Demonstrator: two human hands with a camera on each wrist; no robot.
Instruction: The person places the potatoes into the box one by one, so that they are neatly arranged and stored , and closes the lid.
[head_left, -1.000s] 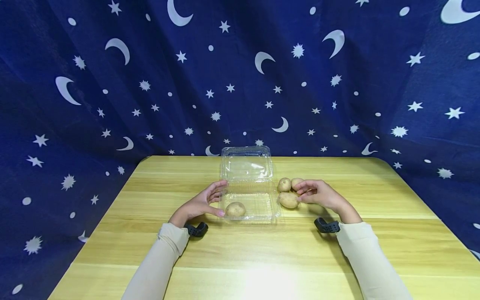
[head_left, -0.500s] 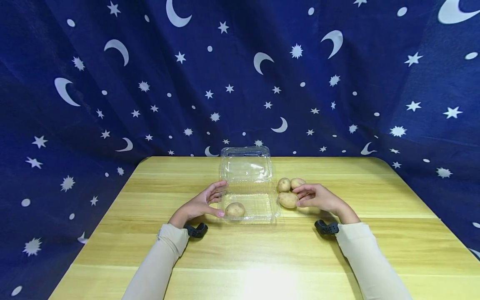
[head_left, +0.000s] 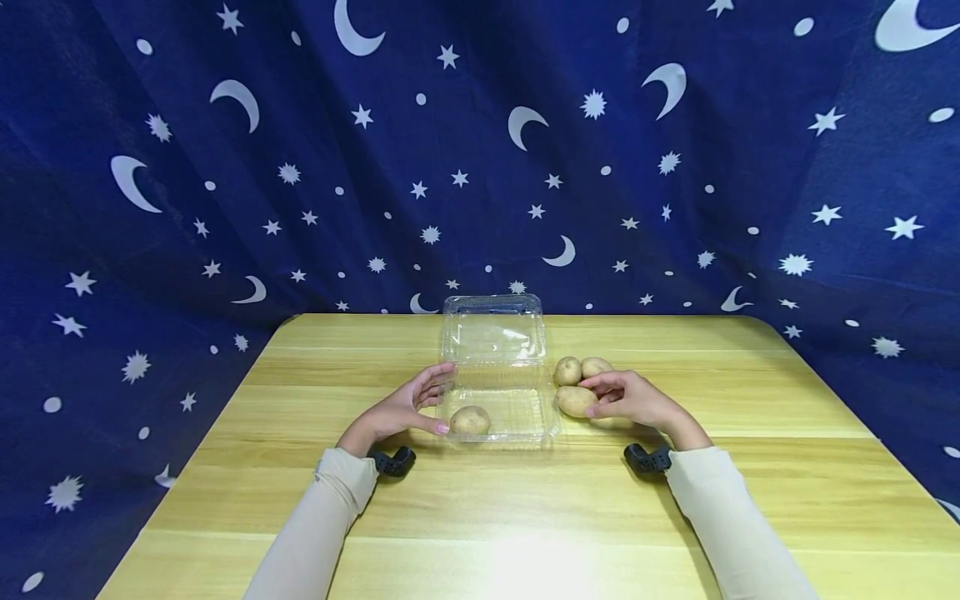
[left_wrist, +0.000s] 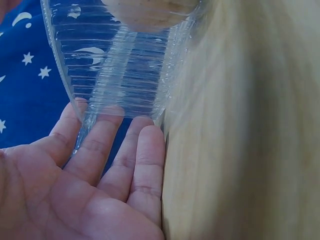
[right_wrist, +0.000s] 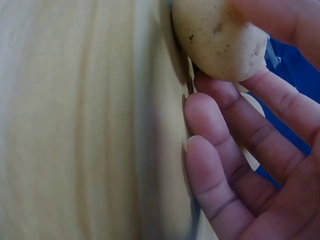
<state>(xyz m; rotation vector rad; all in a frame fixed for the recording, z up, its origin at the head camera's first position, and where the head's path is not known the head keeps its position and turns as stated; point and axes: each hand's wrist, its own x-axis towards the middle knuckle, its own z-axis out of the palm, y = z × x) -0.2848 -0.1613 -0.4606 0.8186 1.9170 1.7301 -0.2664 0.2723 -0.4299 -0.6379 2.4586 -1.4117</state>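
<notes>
Pale wood-grain worktop spreads from the bottom of the head view, with two light sleeves reaching over it. Nearest among the goods, one potato lies inside a clear tray, at its near left corner. Along the tray's left side, the left hand has a wide grip, thumb at that corner, fingers nearly straight against the plastic. Just beyond the tray's right side, the right hand has a narrow grip, thumb and fingers pinching a second potato; whether it is clear of the wood I cannot tell. Two more potatoes sit behind that one. Judging by this layout, it is early: one potato is in, three are out, and the lid stands open toward the worktop's far edge. Behind hangs a blue star-and-moon curtain.
</notes>
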